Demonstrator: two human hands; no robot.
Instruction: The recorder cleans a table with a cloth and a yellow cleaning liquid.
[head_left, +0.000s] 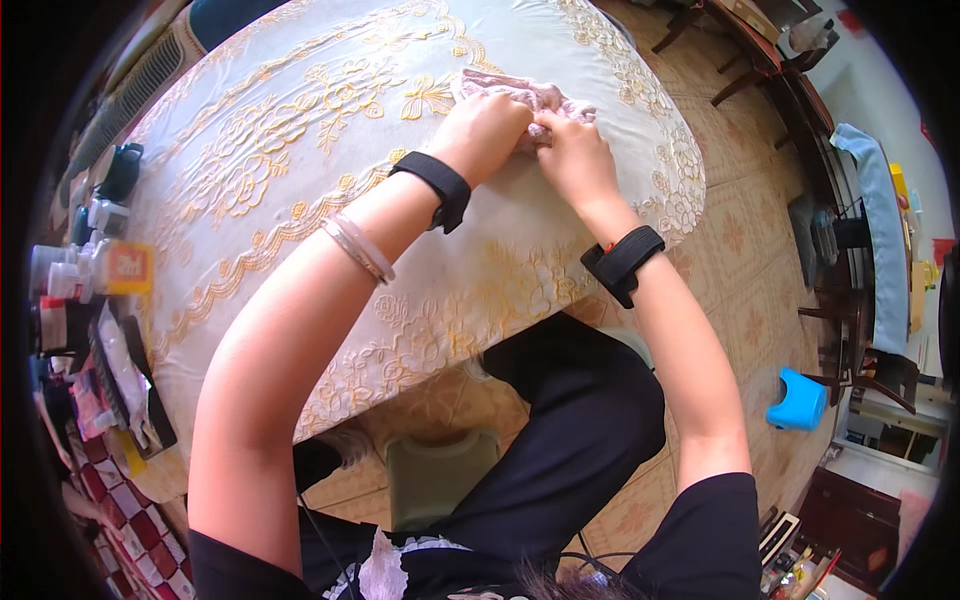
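Note:
Both hands meet over the far right part of a table with a white and gold floral tablecloth (420, 225). A crumpled pale pink cloth (551, 97) is bunched between them. My left hand (487, 127) is closed on its left and middle part, knuckles up. My right hand (574, 150) pinches the near edge just beside it, thumb and fingers together. Part of the cloth is hidden under the fingers. Each wrist wears a black strap, and two bangles sit on the left forearm.
Jars and bottles (67, 277) and a dark tray (146, 382) crowd the table's left edge. A green plastic stool (442, 480) stands below the near edge. On the tiled floor at right are a blue stool (799, 401) and dark wooden furniture (814, 97).

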